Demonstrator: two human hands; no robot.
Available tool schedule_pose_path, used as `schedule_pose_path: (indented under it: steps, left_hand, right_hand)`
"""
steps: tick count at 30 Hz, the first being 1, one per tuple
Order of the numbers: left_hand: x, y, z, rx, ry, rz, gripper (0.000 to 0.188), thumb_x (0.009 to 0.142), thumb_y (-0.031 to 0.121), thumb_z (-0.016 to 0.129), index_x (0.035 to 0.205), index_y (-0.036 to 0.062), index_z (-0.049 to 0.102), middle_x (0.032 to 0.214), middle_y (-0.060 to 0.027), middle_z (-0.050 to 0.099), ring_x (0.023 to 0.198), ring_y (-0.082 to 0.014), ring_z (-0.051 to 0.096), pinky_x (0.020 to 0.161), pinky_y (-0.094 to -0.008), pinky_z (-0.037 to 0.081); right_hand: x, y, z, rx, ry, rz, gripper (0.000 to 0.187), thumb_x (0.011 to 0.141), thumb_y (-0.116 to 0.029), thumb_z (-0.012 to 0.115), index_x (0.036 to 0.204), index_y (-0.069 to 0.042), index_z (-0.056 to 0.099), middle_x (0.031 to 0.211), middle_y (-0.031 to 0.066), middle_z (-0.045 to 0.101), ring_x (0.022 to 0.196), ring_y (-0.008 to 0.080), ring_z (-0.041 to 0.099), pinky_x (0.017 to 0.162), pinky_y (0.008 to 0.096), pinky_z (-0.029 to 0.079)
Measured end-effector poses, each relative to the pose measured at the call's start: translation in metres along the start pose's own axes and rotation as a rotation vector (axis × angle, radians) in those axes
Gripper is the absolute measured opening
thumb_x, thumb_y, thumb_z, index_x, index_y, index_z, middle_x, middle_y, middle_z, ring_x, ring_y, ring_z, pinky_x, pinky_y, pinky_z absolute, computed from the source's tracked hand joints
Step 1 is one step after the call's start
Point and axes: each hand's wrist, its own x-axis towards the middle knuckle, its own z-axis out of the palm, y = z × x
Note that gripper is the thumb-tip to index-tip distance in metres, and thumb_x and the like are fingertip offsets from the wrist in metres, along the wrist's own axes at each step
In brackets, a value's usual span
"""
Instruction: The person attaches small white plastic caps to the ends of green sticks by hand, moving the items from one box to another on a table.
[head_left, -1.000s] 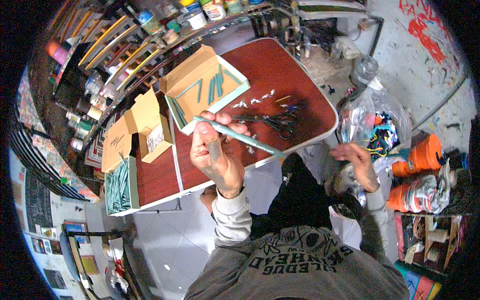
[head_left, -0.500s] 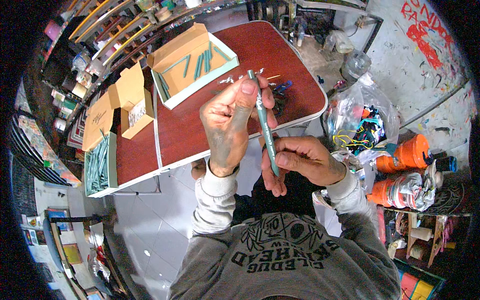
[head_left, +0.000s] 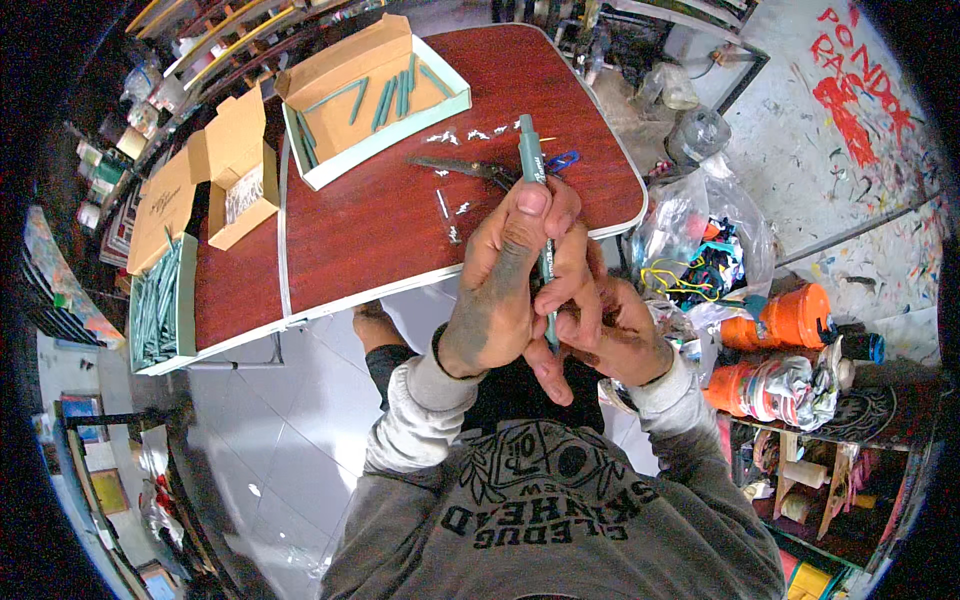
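I hold a long grey-green pen-like stick (head_left: pixel 531 165) upright in front of my chest. My left hand (head_left: pixel 500 290) wraps its upper half, thumb pressed near the top. My right hand (head_left: pixel 610 325) grips the lower end, fingers curled around it just below the left hand. Both hands hover over the near edge of a reddish-brown table (head_left: pixel 380 240). Behind the stick lie dark pliers (head_left: pixel 465 168) and several small white bits (head_left: pixel 460 135).
An open cardboard box (head_left: pixel 375 95) with several green sticks sits at the table's far side. A smaller open box (head_left: pixel 240 170) and a tray of green sticks (head_left: pixel 155 305) lie left. Plastic bags (head_left: pixel 700 250) and orange containers (head_left: pixel 775 320) crowd the floor on the right.
My right hand came up from the bags at the right to grip the stick's lower end. The stick swung from slanted to upright, and both hands closed together.
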Motion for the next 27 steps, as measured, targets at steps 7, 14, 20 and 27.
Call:
schedule_pose_path:
  steps: [7, 14, 20, 27]
  left_hand:
    - [0.0, -0.019, -0.005, 0.028, 0.105, 0.165, 0.037, 0.108, 0.045, 0.038, 0.097, 0.0098, 0.041, 0.074, 0.003, 0.035, 0.065, -0.0054, 0.03, 0.057, -0.0218, 0.025]
    - [-0.001, -0.021, -0.015, 0.054, 0.071, 0.164, 0.036, 0.108, 0.043, 0.038, 0.099, 0.0087, 0.042, 0.075, 0.0031, 0.035, 0.065, -0.0053, 0.03, 0.057, -0.0217, 0.026]
    - [-0.002, -0.023, -0.017, 0.076, 0.098, 0.191, 0.036, 0.109, 0.043, 0.037, 0.099, 0.008, 0.042, 0.071, 0.0038, 0.034, 0.063, -0.0053, 0.029, 0.056, -0.0217, 0.025]
    - [0.003, -0.018, -0.029, -0.123, 0.061, 0.195, 0.034, 0.109, 0.041, 0.038, 0.092, 0.0113, 0.041, 0.068, 0.0046, 0.031, 0.062, -0.0073, 0.029, 0.058, -0.0241, 0.027]
  right_hand:
    - [0.005, -0.011, 0.002, -0.087, -0.02, 0.082, 0.025, 0.103, -0.022, 0.056, 0.115, -0.001, 0.062, 0.097, 0.0039, 0.065, 0.091, 0.0109, 0.06, 0.081, 0.0272, 0.048]
    - [0.011, -0.011, -0.001, -0.201, -0.059, 0.013, 0.028, 0.105, -0.02, 0.052, 0.121, 0.001, 0.059, 0.092, 0.0038, 0.065, 0.084, 0.0091, 0.062, 0.072, 0.0266, 0.049]
    - [0.015, -0.014, 0.004, -0.235, -0.052, -0.051, 0.027, 0.106, -0.017, 0.049, 0.122, 0.003, 0.058, 0.091, 0.0065, 0.066, 0.079, 0.0117, 0.064, 0.068, 0.0265, 0.05]
    - [0.024, -0.015, 0.014, 0.091, -0.121, 0.106, 0.031, 0.108, -0.021, 0.045, 0.125, 0.004, 0.054, 0.093, 0.0123, 0.069, 0.07, 0.0173, 0.067, 0.065, 0.0295, 0.055]
